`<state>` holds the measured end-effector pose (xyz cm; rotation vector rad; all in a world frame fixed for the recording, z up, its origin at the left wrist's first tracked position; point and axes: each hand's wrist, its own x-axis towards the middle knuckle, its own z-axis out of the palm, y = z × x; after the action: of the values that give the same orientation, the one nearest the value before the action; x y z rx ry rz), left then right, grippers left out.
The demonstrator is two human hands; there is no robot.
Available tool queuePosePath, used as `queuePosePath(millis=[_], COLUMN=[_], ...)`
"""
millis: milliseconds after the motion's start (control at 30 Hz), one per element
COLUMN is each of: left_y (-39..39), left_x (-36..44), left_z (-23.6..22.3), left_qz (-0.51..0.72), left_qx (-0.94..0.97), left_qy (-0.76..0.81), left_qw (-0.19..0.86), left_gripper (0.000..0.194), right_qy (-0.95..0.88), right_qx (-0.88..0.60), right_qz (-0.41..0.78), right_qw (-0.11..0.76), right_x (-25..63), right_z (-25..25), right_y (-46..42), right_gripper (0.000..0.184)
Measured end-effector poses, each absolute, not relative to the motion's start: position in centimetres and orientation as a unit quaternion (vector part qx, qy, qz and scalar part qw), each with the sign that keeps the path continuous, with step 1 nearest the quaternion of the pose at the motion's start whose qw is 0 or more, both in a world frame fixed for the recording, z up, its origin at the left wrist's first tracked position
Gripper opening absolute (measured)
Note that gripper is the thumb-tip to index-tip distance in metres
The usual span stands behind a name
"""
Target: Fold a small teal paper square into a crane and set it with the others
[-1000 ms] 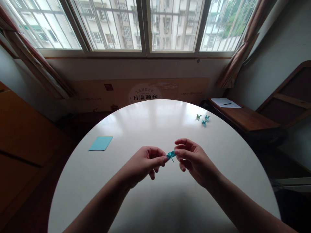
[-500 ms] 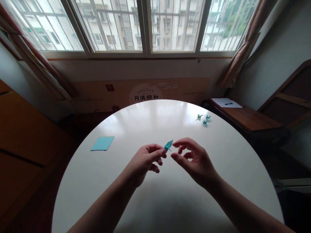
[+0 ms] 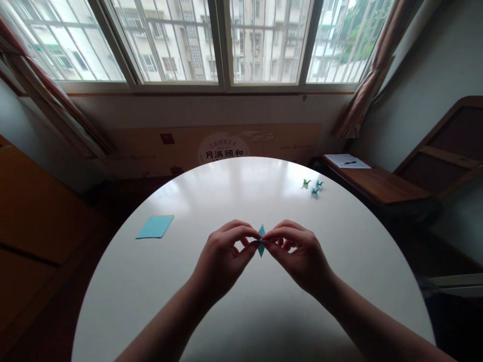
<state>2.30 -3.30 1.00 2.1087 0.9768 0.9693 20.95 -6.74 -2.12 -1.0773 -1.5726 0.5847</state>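
Note:
A small teal origami crane is pinched between my two hands above the middle of the table. My left hand grips one side of it with thumb and forefinger. From the other side, my right hand pinches it the same way, so the fingertips of both hands meet. Two pointed paper tips stick out, one away from me and one toward me. The centre of the folded paper is hidden behind my fingers.
A stack of light blue square paper lies on the left of the round white table. Three small paper cranes stand at the back right. Beyond them, a wooden bench holds a white sheet with a pen.
My right hand, apart from the crane half a second ago, has closed on it. The crane has turned in my left hand, its points now facing away and toward me.

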Motion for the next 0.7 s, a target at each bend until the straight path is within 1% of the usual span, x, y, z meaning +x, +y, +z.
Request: queuePosePath(millis=[133, 333, 400, 567, 700], left_y=[-3.3, -3.3, -3.3, -3.7, -3.8], left_x=[2.3, 2.4, 2.5, 2.9, 3.4], left_z=[1.0, 0.9, 0.9, 0.8, 0.4], left_qz=[0.387, 0.428, 0.432, 0.422, 0.363], left_qx=[0.79, 0.712, 0.701, 0.686, 0.658], left_qy=[0.36, 0.375, 0.372, 0.397, 0.409], left_qw=[0.311, 0.413, 0.428, 0.441, 0.517], left_gripper=[0.008, 0.01, 0.01, 0.015, 0.021], right_qy=[-0.657, -0.637, -0.635, -0.621, -0.622], right_qx=[-0.451, -0.439, -0.436, -0.441, -0.435], right_qz=[0.251, 0.264, 0.257, 0.236, 0.217], right_qw=[0.549, 0.576, 0.584, 0.604, 0.614], right_x=[21.0, 20.8, 20.8, 20.9, 20.9], right_z=[-1.9, -1.5, -1.4, -1.4, -1.7], right_y=[-6.8, -7.1, -7.1, -7.0, -7.0], right_gripper=[0.004, 0.003, 0.003, 0.003, 0.002])
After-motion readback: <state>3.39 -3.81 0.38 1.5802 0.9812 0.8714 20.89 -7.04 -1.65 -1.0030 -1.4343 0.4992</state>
